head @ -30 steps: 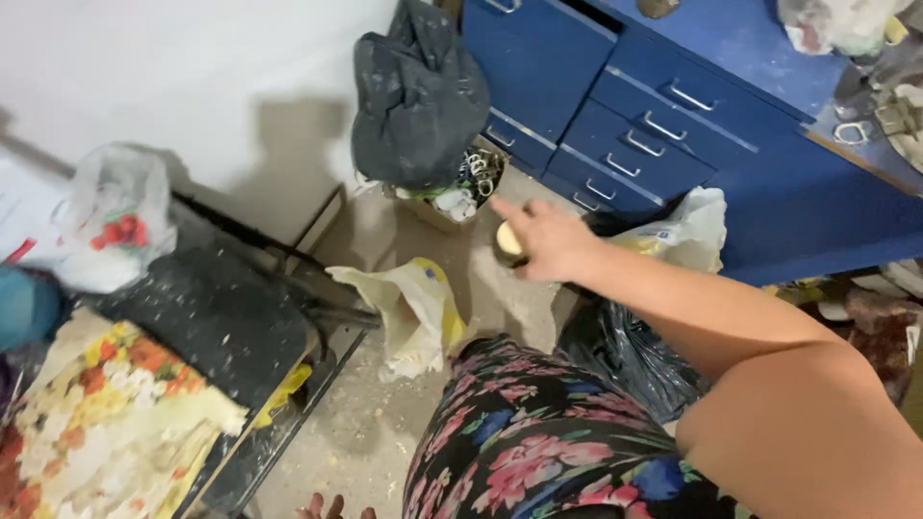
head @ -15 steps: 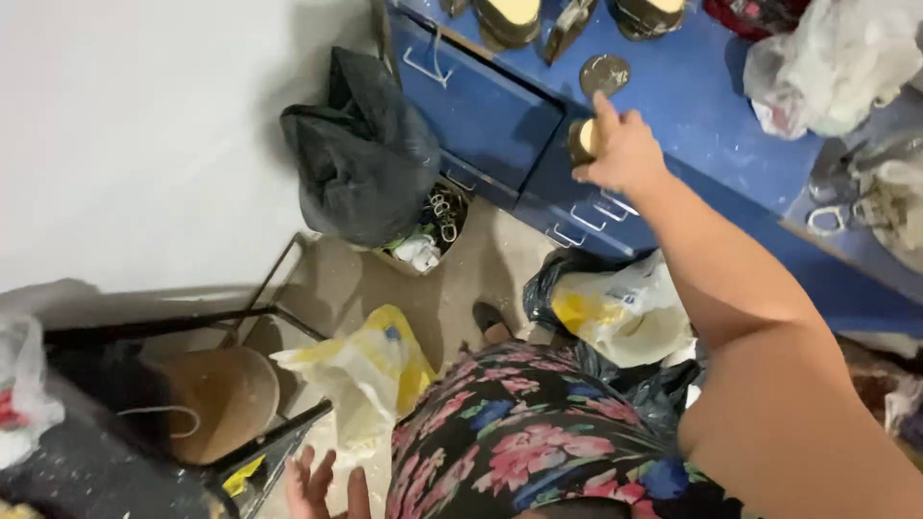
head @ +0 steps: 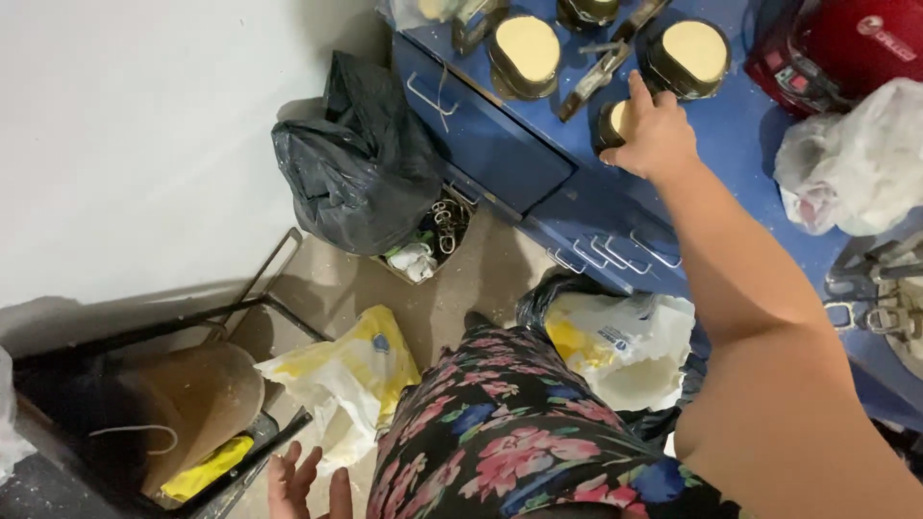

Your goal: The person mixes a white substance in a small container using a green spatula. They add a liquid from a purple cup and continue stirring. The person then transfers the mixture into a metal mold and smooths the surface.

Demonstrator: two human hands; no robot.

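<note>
On the far right, a blue cabinet (head: pixel 731 163) carries round metal tins with pale filling (head: pixel 526 53). The right hand (head: pixel 654 135) closes around a small tin (head: pixel 611 120) on its top. Near left, the left hand (head: pixel 303 481) hangs spread and empty.

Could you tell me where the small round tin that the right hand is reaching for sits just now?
In the head view, the small round tin sits upper right on the blue cabinet top, under the right hand, just below the larger dough-filled tin.
</note>
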